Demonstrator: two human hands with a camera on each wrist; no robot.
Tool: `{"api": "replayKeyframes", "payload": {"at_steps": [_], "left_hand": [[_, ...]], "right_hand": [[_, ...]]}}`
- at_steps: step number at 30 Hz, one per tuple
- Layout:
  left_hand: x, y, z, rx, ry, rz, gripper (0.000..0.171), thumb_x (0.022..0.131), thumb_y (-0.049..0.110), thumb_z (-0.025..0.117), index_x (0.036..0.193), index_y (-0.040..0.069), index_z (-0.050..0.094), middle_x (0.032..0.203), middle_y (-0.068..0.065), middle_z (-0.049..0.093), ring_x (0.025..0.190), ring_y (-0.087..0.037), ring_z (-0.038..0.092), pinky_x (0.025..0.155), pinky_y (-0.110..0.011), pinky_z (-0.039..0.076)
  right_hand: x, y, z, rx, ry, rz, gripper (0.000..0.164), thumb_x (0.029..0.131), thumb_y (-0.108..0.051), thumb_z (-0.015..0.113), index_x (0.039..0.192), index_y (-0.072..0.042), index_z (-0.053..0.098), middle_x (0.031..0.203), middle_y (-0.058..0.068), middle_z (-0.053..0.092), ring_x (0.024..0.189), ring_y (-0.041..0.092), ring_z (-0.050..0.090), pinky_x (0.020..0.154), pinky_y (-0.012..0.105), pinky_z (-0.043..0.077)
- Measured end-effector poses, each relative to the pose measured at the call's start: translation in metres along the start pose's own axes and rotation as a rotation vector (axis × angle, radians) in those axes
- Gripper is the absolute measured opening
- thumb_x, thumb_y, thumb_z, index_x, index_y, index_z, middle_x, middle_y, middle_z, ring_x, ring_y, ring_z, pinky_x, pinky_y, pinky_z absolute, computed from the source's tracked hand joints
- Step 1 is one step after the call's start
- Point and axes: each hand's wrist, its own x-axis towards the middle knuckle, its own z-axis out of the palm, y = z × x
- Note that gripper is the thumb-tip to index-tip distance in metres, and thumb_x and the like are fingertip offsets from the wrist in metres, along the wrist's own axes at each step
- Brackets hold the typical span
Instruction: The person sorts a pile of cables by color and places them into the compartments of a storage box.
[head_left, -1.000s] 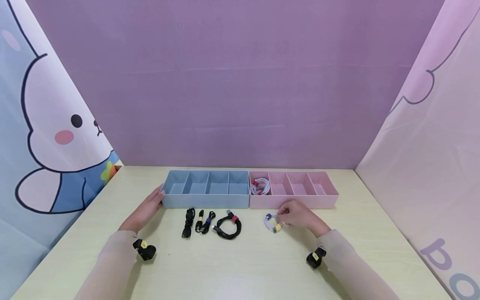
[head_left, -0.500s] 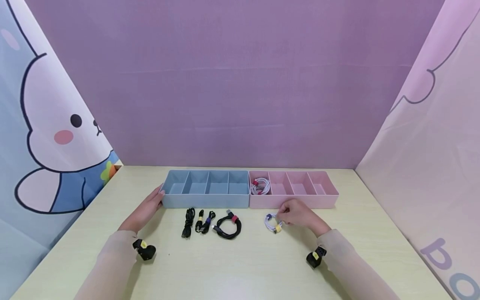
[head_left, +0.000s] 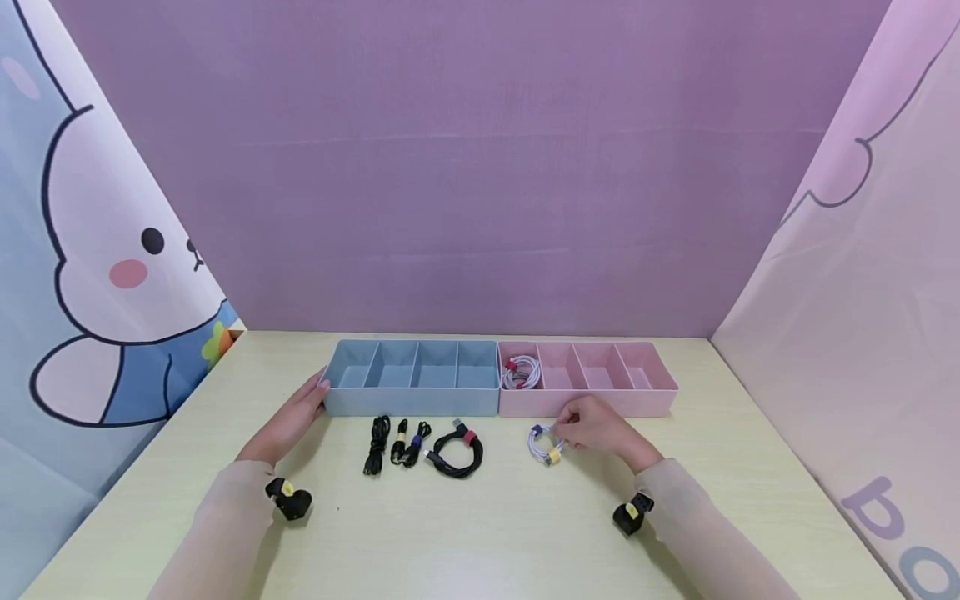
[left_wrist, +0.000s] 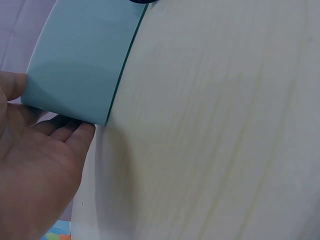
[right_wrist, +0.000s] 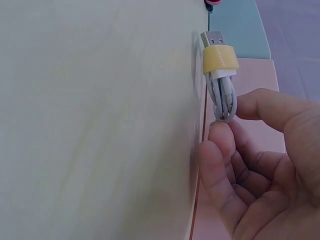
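The cable [right_wrist: 223,97] is white, its band [right_wrist: 220,58] yellow

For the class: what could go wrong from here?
The right hand pinches a white cable by one side of its coil, so it might slip. The left hand rests against the end of the blue box; a push could shift the adjoining pink box. Two short black cables lie close together, so one might drag the other.

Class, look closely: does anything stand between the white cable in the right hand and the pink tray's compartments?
Only the pink tray's front wall, beyond the white cable pinched by the right hand; nothing else visible stands between.
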Motion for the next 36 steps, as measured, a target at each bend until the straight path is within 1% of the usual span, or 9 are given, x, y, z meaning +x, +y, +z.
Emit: {"api": "replayKeyframes", "payload": {"at_steps": [8, 12, 19, 23, 25, 30, 36], "left_hand": [[0.001, -0.001, -0.001, 0.002, -0.003, 0.001, 0.074, 0.105, 0.061, 0.021, 0.161, 0.024, -0.009, 0.167, -0.009, -0.012, 0.151, -0.037, -0.002, 0.121, -0.056, 0.014], [0.001, 0.0, 0.0, 0.006, -0.002, -0.002, 0.074, 0.105, 0.061, 0.021, 0.161, 0.024, -0.009, 0.167, -0.01, -0.011, 0.151, -0.037, -0.001, 0.12, -0.056, 0.014], [0.0, 0.002, 0.0, 0.016, -0.004, -0.003, 0.074, 0.105, 0.061, 0.021, 0.161, 0.023, -0.009, 0.167, -0.011, -0.012, 0.151, -0.038, -0.002, 0.12, -0.057, 0.015], [0.0, 0.003, 0.001, 0.014, -0.006, 0.003, 0.074, 0.105, 0.061, 0.021, 0.161, 0.023, -0.009, 0.167, -0.012, -0.012, 0.151, -0.039, -0.001, 0.12, -0.057, 0.015], [0.0, 0.003, 0.001, 0.008, -0.008, 0.008, 0.074, 0.105, 0.06, 0.021, 0.161, 0.022, -0.01, 0.167, -0.013, -0.012, 0.151, -0.039, -0.001, 0.12, -0.056, 0.015], [-0.001, 0.003, 0.001, 0.009, -0.011, 0.009, 0.073, 0.106, 0.06, 0.021, 0.161, 0.023, -0.01, 0.167, -0.013, -0.012, 0.151, -0.039, -0.001, 0.12, -0.057, 0.015], [-0.003, 0.003, 0.0, 0.01, -0.011, 0.001, 0.071, 0.106, 0.059, 0.02, 0.161, 0.025, -0.01, 0.167, -0.012, -0.011, 0.151, -0.039, -0.001, 0.12, -0.057, 0.015]], "right_hand": [[0.0, 0.0, -0.002, 0.016, 0.006, 0.001, 0.008, 0.089, -0.01, 0.072, 0.086, -0.003, 0.071, 0.069, 0.005, 0.064, 0.056, 0.012, 0.054, 0.049, 0.021, 0.047], [-0.001, -0.002, -0.003, 0.014, 0.007, -0.004, 0.007, 0.09, -0.011, 0.072, 0.087, -0.004, 0.071, 0.07, 0.006, 0.064, 0.057, 0.013, 0.055, 0.05, 0.022, 0.047], [-0.001, -0.008, -0.006, -0.006, 0.03, 0.003, 0.01, 0.09, -0.015, 0.072, 0.088, -0.006, 0.07, 0.073, 0.002, 0.063, 0.06, 0.013, 0.055, 0.052, 0.022, 0.047], [-0.001, -0.011, -0.006, -0.009, 0.034, 0.01, 0.01, 0.091, -0.016, 0.072, 0.088, -0.007, 0.07, 0.075, 0.001, 0.064, 0.062, 0.014, 0.056, 0.054, 0.024, 0.049], [-0.001, -0.011, -0.007, -0.009, 0.033, 0.0, 0.01, 0.091, -0.016, 0.071, 0.088, -0.006, 0.07, 0.077, 0.001, 0.064, 0.063, 0.014, 0.057, 0.055, 0.025, 0.051], [0.0, -0.014, -0.01, -0.042, 0.042, -0.021, 0.009, 0.091, -0.015, 0.071, 0.087, -0.007, 0.072, 0.076, 0.0, 0.065, 0.064, 0.013, 0.057, 0.055, 0.025, 0.051], [0.0, -0.022, -0.014, -0.073, 0.053, -0.035, 0.009, 0.09, -0.017, 0.073, 0.088, -0.008, 0.073, 0.08, -0.001, 0.067, 0.069, 0.014, 0.057, 0.06, 0.026, 0.051]]}}
